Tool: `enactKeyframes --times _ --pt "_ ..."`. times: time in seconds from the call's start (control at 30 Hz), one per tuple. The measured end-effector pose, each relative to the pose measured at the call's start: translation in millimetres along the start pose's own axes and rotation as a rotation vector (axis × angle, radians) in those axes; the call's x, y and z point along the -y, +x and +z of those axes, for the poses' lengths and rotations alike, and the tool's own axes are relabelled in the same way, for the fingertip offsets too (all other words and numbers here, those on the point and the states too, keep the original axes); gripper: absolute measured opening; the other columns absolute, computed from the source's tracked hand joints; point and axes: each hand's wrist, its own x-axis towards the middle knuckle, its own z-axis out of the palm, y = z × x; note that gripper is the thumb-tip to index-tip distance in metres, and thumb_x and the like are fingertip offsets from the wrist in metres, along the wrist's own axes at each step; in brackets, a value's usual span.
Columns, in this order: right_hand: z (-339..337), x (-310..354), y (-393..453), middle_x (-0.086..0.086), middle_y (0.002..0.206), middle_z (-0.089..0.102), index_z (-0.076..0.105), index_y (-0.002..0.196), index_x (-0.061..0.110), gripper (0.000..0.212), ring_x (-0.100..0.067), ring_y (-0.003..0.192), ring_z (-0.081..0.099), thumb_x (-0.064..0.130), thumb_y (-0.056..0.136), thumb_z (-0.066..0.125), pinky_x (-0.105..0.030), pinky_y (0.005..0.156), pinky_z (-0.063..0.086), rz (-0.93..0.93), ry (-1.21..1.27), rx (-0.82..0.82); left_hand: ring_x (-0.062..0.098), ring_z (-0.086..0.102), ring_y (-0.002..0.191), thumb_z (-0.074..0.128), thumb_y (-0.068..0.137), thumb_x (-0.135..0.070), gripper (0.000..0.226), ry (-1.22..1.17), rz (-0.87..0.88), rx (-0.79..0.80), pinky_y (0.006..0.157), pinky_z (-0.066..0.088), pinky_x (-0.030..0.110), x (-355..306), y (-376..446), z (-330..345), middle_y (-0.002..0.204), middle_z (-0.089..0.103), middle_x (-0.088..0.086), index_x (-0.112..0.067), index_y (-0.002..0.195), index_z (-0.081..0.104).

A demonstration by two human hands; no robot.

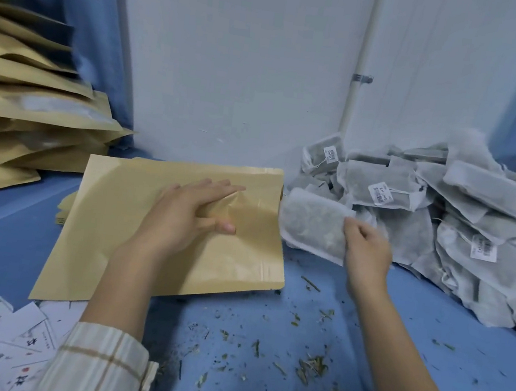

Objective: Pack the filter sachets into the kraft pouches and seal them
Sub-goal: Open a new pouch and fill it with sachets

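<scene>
A flat kraft pouch (135, 229) lies on the blue table in front of me, its zip edge turned to the right. My left hand (182, 215) rests on it, and thumb and fingers pinch up a fold of the top layer near the mouth. My right hand (368, 254) grips a white filter sachet (311, 228) by its right end. The sachet hangs just right of the pouch's mouth, with its left end close to the pouch's edge. A big heap of filter sachets (461, 220), some with barcode tags, lies at the right.
A tall, untidy stack of kraft pouches (24, 101) fills the left side. White printed labels (1, 342) are scattered at the bottom left. Herb crumbs (304, 363) litter the blue table (234, 322) near me. A white wall and a pipe (356, 87) stand behind.
</scene>
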Motion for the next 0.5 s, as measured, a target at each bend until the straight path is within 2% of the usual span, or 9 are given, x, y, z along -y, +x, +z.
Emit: enactKeyframes --times 0.07,0.1,0.13,0.2,0.27,0.33,0.4,0.47,0.5 --pt "15 7 -14 0.011 0.059 0.049 0.055 0.071 0.026 0.015 -0.012 0.064 0.047 0.026 0.085 0.055 -0.027 0.064 0.038 -0.017 -0.002 0.080 0.001 0.030 0.137 0.078 0.070 -0.029 0.063 -0.015 0.023 0.017 0.116 0.017 0.043 -5 1 1 0.141 0.045 -0.019 -0.057 0.117 0.049" --pt "24 11 -22 0.012 0.063 0.053 0.057 0.082 0.025 0.005 -0.012 0.068 0.051 0.026 0.086 0.056 -0.026 0.064 0.041 -0.027 -0.013 0.116 0.000 0.030 0.137 0.079 0.069 -0.029 0.063 -0.026 0.035 0.034 0.117 0.017 0.042 -8 1 1 0.141 0.045 -0.020 -0.058 0.117 0.049" --pt "33 15 -29 0.012 0.064 0.054 0.055 0.087 0.020 0.004 -0.011 0.068 0.052 0.024 0.088 0.056 -0.023 0.063 0.041 -0.037 -0.038 0.168 0.000 0.030 0.136 0.079 0.069 -0.030 0.063 -0.035 0.046 0.055 0.117 0.017 0.042 -11 2 2 0.140 0.046 -0.020 -0.057 0.117 0.050" --pt "47 17 -36 0.008 0.067 0.048 0.048 0.082 0.015 0.012 -0.010 0.065 0.045 0.013 0.094 0.048 -0.018 0.059 0.036 0.028 -0.065 0.366 0.001 0.033 0.136 0.079 0.068 -0.030 0.061 -0.023 0.065 0.083 0.116 0.019 0.041 -14 3 3 0.138 0.049 -0.020 -0.052 0.119 0.055" --pt "52 17 -38 -0.001 0.072 0.041 0.044 0.077 0.007 0.019 -0.013 0.067 0.035 0.005 0.095 0.038 -0.023 0.059 0.031 0.192 -0.039 0.612 0.005 0.042 0.130 0.080 0.067 -0.029 0.058 -0.010 0.062 0.084 0.113 0.024 0.039 -13 4 2 0.132 0.054 -0.021 -0.049 0.118 0.059" --pt "51 15 -34 -0.004 0.076 0.040 0.043 0.077 -0.002 0.018 -0.015 0.072 0.033 0.000 0.093 0.037 -0.025 0.064 0.030 0.107 -0.087 0.786 0.005 0.049 0.121 0.081 0.068 -0.027 0.056 -0.042 0.041 0.072 0.110 0.031 0.034 -10 4 2 0.123 0.060 -0.023 -0.048 0.116 0.061" --pt "48 14 -28 0.000 0.073 0.054 0.057 0.076 0.004 0.019 -0.012 0.069 0.045 0.005 0.091 0.046 -0.025 0.065 0.038 -0.042 -0.118 0.752 0.003 0.049 0.120 0.080 0.069 -0.028 0.056 -0.047 0.023 0.050 0.109 0.032 0.029 -8 3 4 0.123 0.059 -0.024 -0.048 0.117 0.060" --pt "46 9 -19 0.002 0.082 0.064 0.069 0.086 0.015 0.017 -0.010 0.074 0.057 0.017 0.090 0.053 -0.024 0.068 0.044 -0.195 -0.166 0.501 0.003 0.046 0.124 0.080 0.070 -0.029 0.057 -0.031 0.020 0.020 0.111 0.029 0.028 -6 4 6 0.126 0.057 -0.024 -0.049 0.119 0.059" --pt "44 4 -13 0.004 0.090 0.064 0.071 0.091 0.019 0.017 -0.008 0.081 0.058 0.019 0.091 0.054 -0.021 0.070 0.043 -0.269 -0.232 0.362 0.005 0.043 0.128 0.079 0.070 -0.030 0.058 -0.018 0.019 0.013 0.112 0.027 0.032 -5 5 6 0.129 0.056 -0.021 -0.048 0.121 0.058"
